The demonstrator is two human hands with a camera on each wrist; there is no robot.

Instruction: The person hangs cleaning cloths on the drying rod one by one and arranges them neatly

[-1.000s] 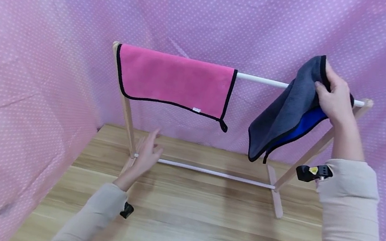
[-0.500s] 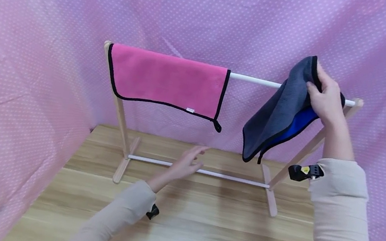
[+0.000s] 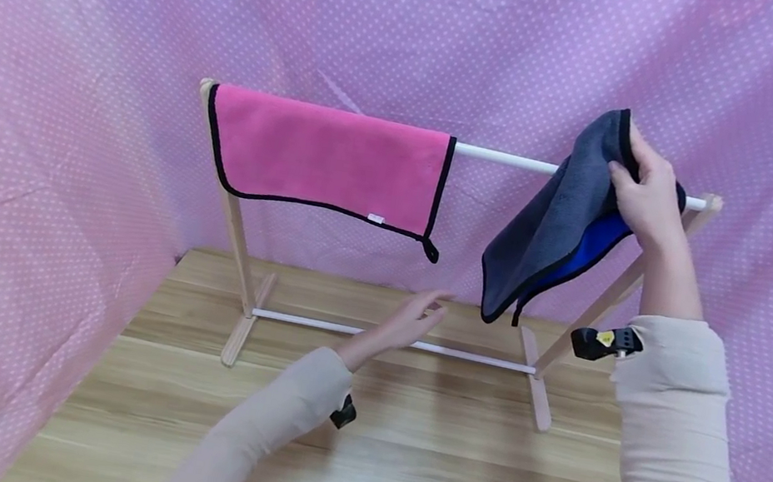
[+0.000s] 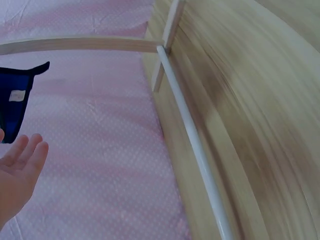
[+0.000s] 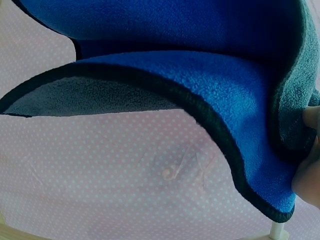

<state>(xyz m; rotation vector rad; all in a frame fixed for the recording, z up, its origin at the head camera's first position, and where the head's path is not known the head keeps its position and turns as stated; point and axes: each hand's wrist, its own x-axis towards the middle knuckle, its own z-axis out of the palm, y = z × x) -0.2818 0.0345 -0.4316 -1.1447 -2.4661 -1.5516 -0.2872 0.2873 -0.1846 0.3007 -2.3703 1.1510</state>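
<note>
A grey towel with a blue reverse and black edging (image 3: 550, 216) droops at the right end of the rack's white top rail (image 3: 502, 157). My right hand (image 3: 647, 200) pinches its upper edge, thumb in front. In the right wrist view, the towel's blue side (image 5: 235, 100) curves in a loose fold, and only some fingertips (image 5: 307, 182) show at the right edge. My left hand (image 3: 413, 321) hovers low beneath the rail, fingers extended and holding nothing. The left wrist view has that hand (image 4: 20, 175) below a dark blue towel corner (image 4: 15, 107) with a white tag, apparently apart from it.
A pink towel (image 3: 327, 160) with black trim hangs folded over the rail's left half. Wooden posts (image 3: 236, 251) and feet (image 3: 533, 391) support the rack, joined low by a white bar (image 3: 470, 356). Underneath is a wood-grain surface (image 3: 425, 475); a pink dotted cloth (image 3: 419, 35) surrounds everything.
My left hand has swung right, from near the left post to below the gap between the towels. My right hand keeps its pinch on the grey towel. The head view has shifted slightly.
</note>
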